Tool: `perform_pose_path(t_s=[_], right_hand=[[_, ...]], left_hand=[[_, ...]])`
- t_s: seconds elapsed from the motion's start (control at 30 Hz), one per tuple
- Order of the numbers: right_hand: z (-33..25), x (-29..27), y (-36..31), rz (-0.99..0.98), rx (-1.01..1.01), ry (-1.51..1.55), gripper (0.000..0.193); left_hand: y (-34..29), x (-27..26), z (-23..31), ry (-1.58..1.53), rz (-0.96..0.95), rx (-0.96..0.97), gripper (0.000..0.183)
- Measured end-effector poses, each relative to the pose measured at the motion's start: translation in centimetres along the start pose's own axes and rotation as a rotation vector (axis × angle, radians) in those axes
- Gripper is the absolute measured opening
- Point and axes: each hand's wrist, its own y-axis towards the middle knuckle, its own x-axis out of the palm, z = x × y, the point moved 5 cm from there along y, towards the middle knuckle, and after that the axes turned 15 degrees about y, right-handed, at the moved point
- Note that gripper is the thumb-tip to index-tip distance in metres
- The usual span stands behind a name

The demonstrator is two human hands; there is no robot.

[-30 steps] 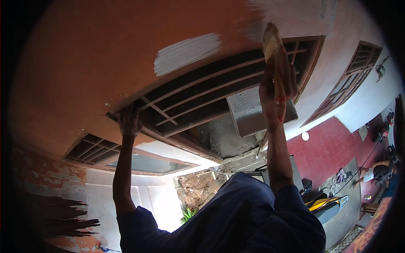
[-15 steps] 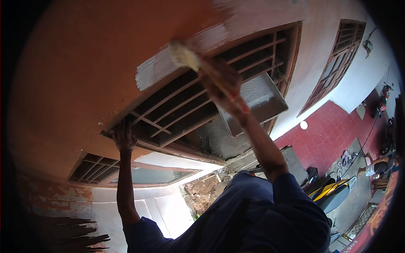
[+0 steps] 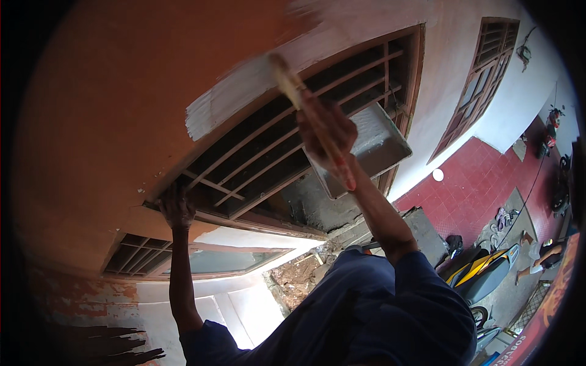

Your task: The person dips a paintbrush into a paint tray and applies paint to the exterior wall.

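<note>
My right hand is closed round the handle of a paintbrush, its bristles at the wall above a barred wooden window frame. Fresh white paint covers a streaky band there, bordering the orange wall. My left hand grips the lower left corner of the frame, its fingers partly hidden by shadow and the wood. Behind my right wrist, a shallow paint tray with whitish paint in it rests against the window bars.
A second window lies at lower left, and another is on the white wall at right. Below are red floor tiles, a yellow and black motorbike, several shoes and a person at far right.
The brush has moved right along the wall, and the white band reaches a little farther left. My left hand stays at the frame corner. The person at far right has shifted.
</note>
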Motion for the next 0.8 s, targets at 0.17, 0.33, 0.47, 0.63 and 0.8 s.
perform_pose_path(t_s=[0.17, 0.33, 0.47, 0.63, 0.8], right_hand=[[2.5, -3.2, 2.3, 0.141, 0.052, -0.408, 0.036], [-0.7, 0.9, 0.5, -0.036, 0.101, 0.137, 0.034], [1.7, -4.4, 1.8, 0.241, 0.242, -0.417, 0.019], [2.4, 0.2, -0.4, 0.040, 0.077, -0.298, 0.029], [-5.4, 11.6, -5.5, -0.479, 0.227, 0.075, 0.069]], left_hand=[[-0.3, -0.1, 0.1, 0.022, 0.013, 0.010, 0.030], [0.2, -0.4, 0.1, 0.011, 0.021, -0.005, 0.030], [0.4, -0.7, 0.2, 0.000, 0.057, 0.002, 0.029], [-0.1, -0.1, -0.1, 0.033, 0.027, 0.004, 0.031], [-2.5, 2.0, 0.3, 0.011, 0.081, 0.024, 0.039]])
